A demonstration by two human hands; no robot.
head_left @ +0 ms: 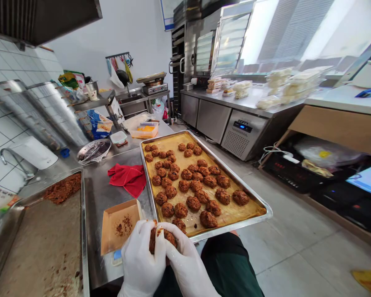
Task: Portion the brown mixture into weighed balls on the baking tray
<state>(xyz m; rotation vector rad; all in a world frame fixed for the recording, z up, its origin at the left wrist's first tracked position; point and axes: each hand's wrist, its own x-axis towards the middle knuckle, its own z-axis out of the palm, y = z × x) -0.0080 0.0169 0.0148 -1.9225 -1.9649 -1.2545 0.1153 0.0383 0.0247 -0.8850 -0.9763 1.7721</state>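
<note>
Left hand (pixel 142 255): white glove (pixel 136 268), opaque, creased around the fingers. Right hand (pixel 188 260): matching white glove (pixel 193 272), fairly smooth across the back, faint wet-looking sheen near the thumb (pixel 173 252). Small orange-red smears at the fingertips (pixel 160 233). Both gloves run past the frame edge below the hands — cuffs and sleeves can't be told. Right of the right hand: dark green cloth (pixel 236 274) over the leg, rounded outline, black section (pixel 224 245) at its far end. More dark cloth between the wrists. Low left of the left hand: near-black strip (pixel 106 291) — garment unclear.
</note>
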